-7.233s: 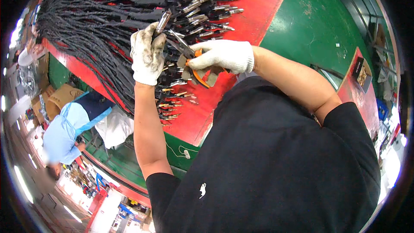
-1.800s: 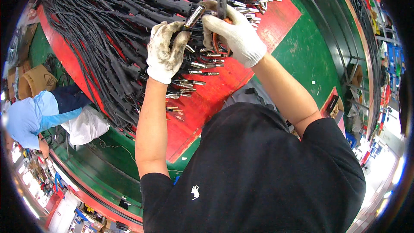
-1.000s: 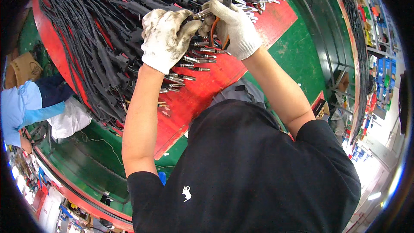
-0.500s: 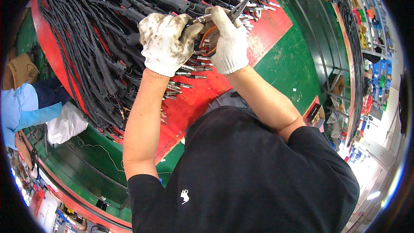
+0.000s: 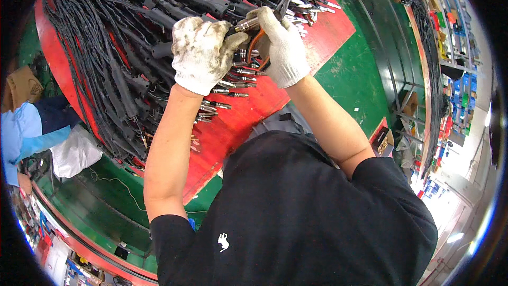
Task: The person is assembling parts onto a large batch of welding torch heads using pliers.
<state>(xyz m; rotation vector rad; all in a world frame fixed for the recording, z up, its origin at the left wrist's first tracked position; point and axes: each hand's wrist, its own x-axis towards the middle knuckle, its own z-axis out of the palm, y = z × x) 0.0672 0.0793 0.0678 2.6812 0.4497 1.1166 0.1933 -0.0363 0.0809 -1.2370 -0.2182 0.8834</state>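
Nearest, the gloved left hand [image 5: 201, 53] closes its grip around the dark end of a metal cable connector [image 5: 246, 25]; the gloved right hand [image 5: 284, 47] appears to pinch its right end, with orange-handled pliers [image 5: 283, 6] lodged in the same palm. The connector, steeply tilted moments earlier, now lies closer to level and enclosed from both sides, suggesting finger work while the pliers stand idle. Beyond, silver-tipped black cables [image 5: 84, 26] stretch leftward over the red tabletop [image 5: 333, 32].
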